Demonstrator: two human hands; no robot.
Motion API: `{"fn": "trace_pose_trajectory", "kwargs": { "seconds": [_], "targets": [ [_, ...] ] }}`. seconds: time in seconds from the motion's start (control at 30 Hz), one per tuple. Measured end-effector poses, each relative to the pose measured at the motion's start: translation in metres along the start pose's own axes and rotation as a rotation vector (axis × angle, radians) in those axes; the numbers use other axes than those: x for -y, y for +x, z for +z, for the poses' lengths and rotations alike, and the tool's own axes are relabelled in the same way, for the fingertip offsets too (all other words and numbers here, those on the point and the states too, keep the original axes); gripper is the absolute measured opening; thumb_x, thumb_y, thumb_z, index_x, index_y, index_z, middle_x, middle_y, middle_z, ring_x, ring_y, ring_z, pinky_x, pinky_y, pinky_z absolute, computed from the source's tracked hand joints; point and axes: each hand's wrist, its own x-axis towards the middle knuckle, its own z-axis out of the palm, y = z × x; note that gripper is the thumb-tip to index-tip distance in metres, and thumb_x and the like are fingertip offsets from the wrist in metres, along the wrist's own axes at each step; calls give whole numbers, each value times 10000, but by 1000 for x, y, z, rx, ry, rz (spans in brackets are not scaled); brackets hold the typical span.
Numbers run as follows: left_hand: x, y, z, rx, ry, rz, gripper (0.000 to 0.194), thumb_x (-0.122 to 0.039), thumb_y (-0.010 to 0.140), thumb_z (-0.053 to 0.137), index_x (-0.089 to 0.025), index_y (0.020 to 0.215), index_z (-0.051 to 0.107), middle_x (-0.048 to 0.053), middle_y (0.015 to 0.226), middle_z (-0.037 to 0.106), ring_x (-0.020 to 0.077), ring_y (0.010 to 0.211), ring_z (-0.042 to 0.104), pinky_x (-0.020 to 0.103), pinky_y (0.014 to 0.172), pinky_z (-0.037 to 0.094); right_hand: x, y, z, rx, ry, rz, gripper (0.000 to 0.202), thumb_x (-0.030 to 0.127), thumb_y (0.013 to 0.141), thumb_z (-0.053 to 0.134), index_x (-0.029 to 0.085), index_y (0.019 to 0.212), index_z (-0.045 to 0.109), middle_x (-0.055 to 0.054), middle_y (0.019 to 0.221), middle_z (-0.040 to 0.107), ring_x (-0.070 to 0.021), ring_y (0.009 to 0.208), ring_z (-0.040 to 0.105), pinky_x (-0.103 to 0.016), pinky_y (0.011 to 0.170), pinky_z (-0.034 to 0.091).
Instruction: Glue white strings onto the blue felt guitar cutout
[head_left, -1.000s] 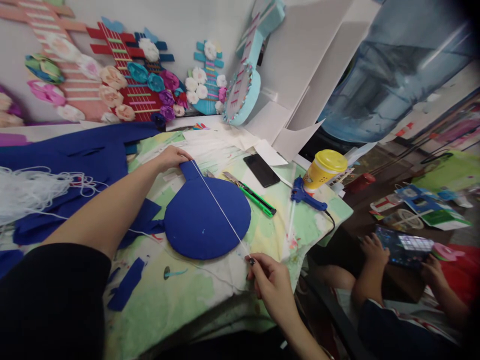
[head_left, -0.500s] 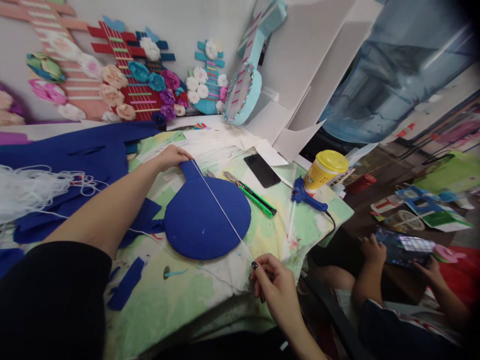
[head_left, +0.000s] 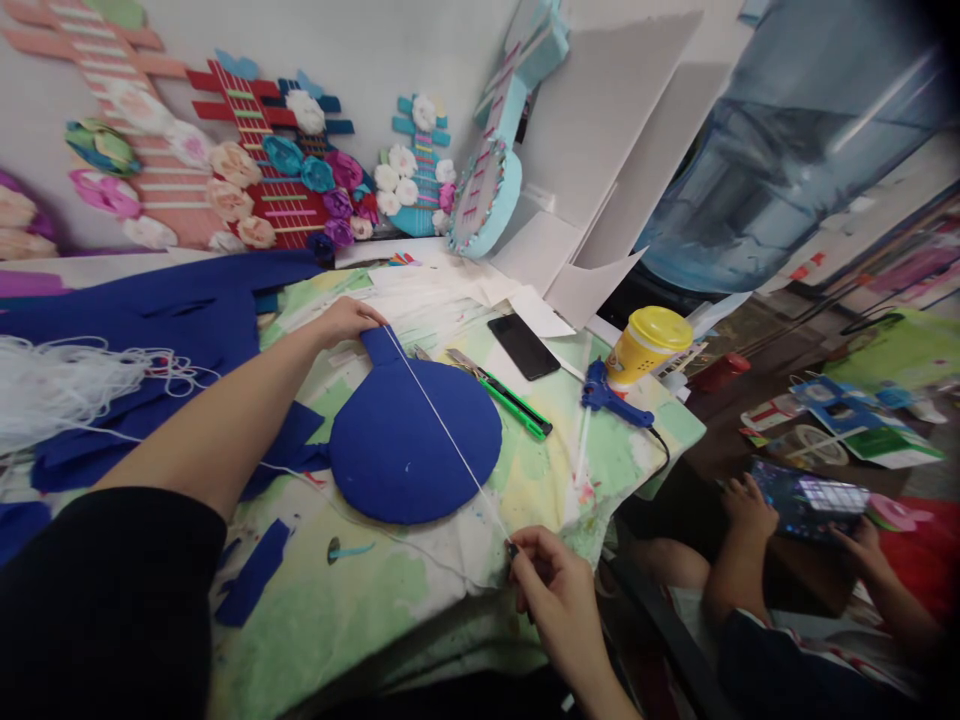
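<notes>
A blue fabric-covered shape (head_left: 409, 445), a round body with a short neck, lies flat on the table. My left hand (head_left: 351, 322) pinches one end of a white cord (head_left: 442, 425) at the top of the neck. The cord runs taut and slanting across the blue face to my right hand (head_left: 551, 575), which grips it just past the lower right rim, near the table's front edge. From there a slack length of cord trails left under the shape's lower side toward a loose heap of white cord (head_left: 67, 390).
Right of the shape lie a green utility knife (head_left: 517, 405), a black phone (head_left: 523, 346), a blue glue gun (head_left: 615, 395) and a yellow-lidded cup (head_left: 651, 345). Blue fabric (head_left: 187, 300) spreads at left. Decorated guitar shapes (head_left: 255, 150) lean behind. Another person's hands hold a tablet (head_left: 806, 500).
My right hand has shifted slightly down and right, the cord still stretched over the blue shape. My left hand stays at the neck. The view has tilted a little.
</notes>
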Motion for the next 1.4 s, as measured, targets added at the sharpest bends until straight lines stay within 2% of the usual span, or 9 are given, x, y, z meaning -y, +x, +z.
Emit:
{"fn": "trace_pose_trajectory", "kwargs": {
  "seconds": [0.2,0.37,0.53,0.67,0.77,0.97,1.1,1.27,1.4],
  "targets": [
    [-3,-3,2,-11,28,-10,214,-143,547,665,-115,746,737,42,595,646,122,526,554,224,514,458,1,-1,1,-11,-4,0,189,342,848,518,173,816,594,26,566,528,-118,445,497,-212,433,370],
    [-13,-12,-6,-3,161,-14,264,-173,570,665,-121,818,739,31,616,663,137,568,595,216,541,485,24,6,-16,-81,-215,-203,162,289,848,515,186,765,608,-7,616,610,-161,567,593,-248,541,439],
    [-23,-27,-37,-23,293,-22,431,-183,675,647,-62,1088,650,68,732,715,156,662,670,232,630,532,88,29,-50,-82,-323,-567,124,180,838,530,210,841,651,-41,883,703,-195,849,649,-307,770,477],
    [-36,-54,-61,-22,384,12,303,-134,652,676,-57,945,682,45,605,689,161,541,647,216,519,500,152,52,-61,-14,-329,-837,134,136,810,561,223,801,663,-47,995,683,-214,981,611,-375,876,456],
    [-47,-83,-66,41,385,40,179,-146,646,699,-80,812,686,33,549,672,165,498,635,215,488,489,198,70,-57,53,-284,-940,128,159,812,580,238,812,680,-37,1003,684,-219,988,618,-398,893,460],
    [-64,-133,-43,267,209,102,264,-386,680,728,-139,755,670,92,713,729,219,652,701,270,564,546,288,103,-50,174,-270,-1014,117,104,772,606,177,746,694,-2,929,687,-188,969,638,-349,888,463],
    [-69,-160,-13,431,-19,165,261,-405,698,742,-155,736,678,100,788,742,185,705,701,239,604,532,340,121,-56,107,-277,-1031,92,74,762,614,123,738,688,1,780,671,-146,850,643,-312,823,488],
    [-75,-192,18,413,-316,141,328,-455,691,760,-157,739,631,104,915,741,199,834,702,283,726,540,380,137,-75,-39,-304,-1041,131,-25,753,592,65,737,686,-32,700,661,-84,691,575,-250,734,469],
    [-77,-205,18,373,-487,99,361,-470,710,742,-153,773,583,85,756,715,136,546,640,186,453,416,391,150,-95,-135,-363,-1009,77,-5,773,616,-21,800,686,-75,730,653,-55,674,527,-241,679,412]
  ]
}}
